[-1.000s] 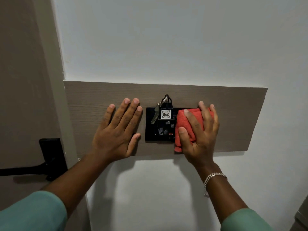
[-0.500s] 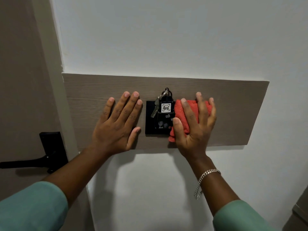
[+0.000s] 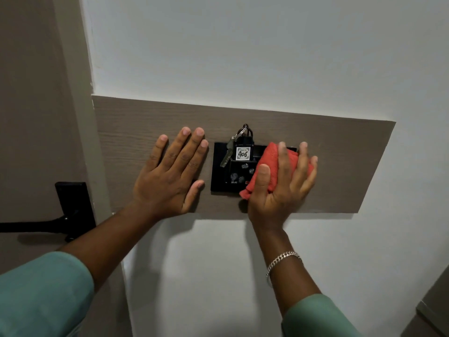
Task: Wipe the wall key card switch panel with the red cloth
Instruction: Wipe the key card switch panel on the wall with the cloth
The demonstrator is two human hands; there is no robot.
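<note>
A black key card switch panel (image 3: 220, 171) is mounted on a grey-brown wooden board (image 3: 340, 166) on the white wall. A black key tag marked 406 (image 3: 243, 153) with a metal key (image 3: 227, 155) sits in its slot. My right hand (image 3: 283, 188) presses a folded red cloth (image 3: 269, 164) flat against the panel's right half, hiding that part. My left hand (image 3: 170, 176) lies flat on the board just left of the panel, fingers spread, holding nothing.
A door with a black lever handle (image 3: 70, 210) stands at the left, beside the door frame (image 3: 80, 117). Bare white wall (image 3: 243, 45) surrounds the board. A grey furniture corner (image 3: 435, 310) shows at the bottom right.
My right hand has slid the red cloth leftward over the panel, then slightly down and right. The left hand stays flat on the board.
</note>
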